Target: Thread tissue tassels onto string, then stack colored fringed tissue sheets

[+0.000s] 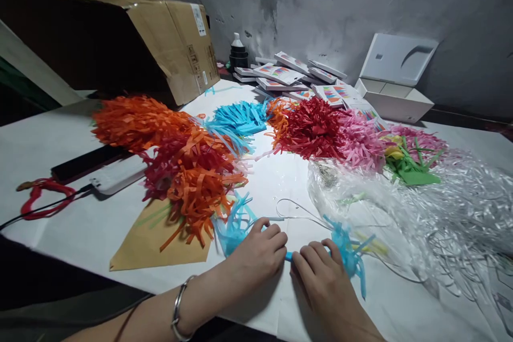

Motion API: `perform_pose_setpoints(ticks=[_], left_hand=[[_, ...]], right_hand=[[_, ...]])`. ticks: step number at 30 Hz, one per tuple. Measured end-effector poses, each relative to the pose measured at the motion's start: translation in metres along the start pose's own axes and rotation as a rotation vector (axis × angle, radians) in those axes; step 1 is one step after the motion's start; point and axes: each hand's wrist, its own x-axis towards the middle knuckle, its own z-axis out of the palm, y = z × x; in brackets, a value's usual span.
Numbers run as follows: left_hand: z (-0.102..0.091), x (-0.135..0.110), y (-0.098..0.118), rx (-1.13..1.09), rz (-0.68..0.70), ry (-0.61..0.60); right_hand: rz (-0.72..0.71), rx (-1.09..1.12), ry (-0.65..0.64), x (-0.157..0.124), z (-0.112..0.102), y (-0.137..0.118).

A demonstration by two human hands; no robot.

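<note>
Both of my hands grip one blue paper tassel point(288, 256) near the front of the table. My left hand point(262, 248), with a silver bangle on the wrist, closes around its left part, and fringed strips spread out beyond the fingers. Close beside it, my right hand point(320, 267) is closed around the right part, where more blue fringe point(348, 250) sticks out. Between the hands a short, narrow twisted stretch shows. The fingertips and the rest of the tassel's middle are hidden under my hands.
Orange fringe point(140, 123), red fringe point(315, 128) and blue fringe point(240, 117) lie in piles ahead. Clear plastic and silvery string point(449, 208) spread at right. A brown sheet point(160, 248), white power bank point(120, 175), cardboard box point(176, 48), flat packs point(280, 72) and white box point(395, 97) surround them.
</note>
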Motion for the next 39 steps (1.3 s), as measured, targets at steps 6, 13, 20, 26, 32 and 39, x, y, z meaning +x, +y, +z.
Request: perform_pose_setpoints(ticks=[6,13,20,26,32,39], left_hand=[[0.000,-0.001,0.001,-0.207,-0.099,-0.020],[-0.005,-0.009,0.001,-0.435,-0.349,0.008],[-0.011,0.002,0.012,-0.140,-0.361,-0.114],[0.001,0.008,0.018,0.078,-0.166,-0.058],[0.019,0.009,0.010,-0.202,-0.143,-0.097],[-0.022,0.012,0.003,-0.766,-0.366,-0.138]], right_hand=[[-0.017,-0.001,0.001,0.003,0.010,-0.003],[0.104,0.088,0.026,-0.013,0.003,0.012],[0.281,0.039,0.015,-0.010,0.002,0.010],[0.181,0.033,0.020,-0.005,0.003,0.014],[-0.053,-0.013,0.006,-0.001,0.006,0.012],[-0.144,-0.032,0.108,0.006,-0.014,0.010]])
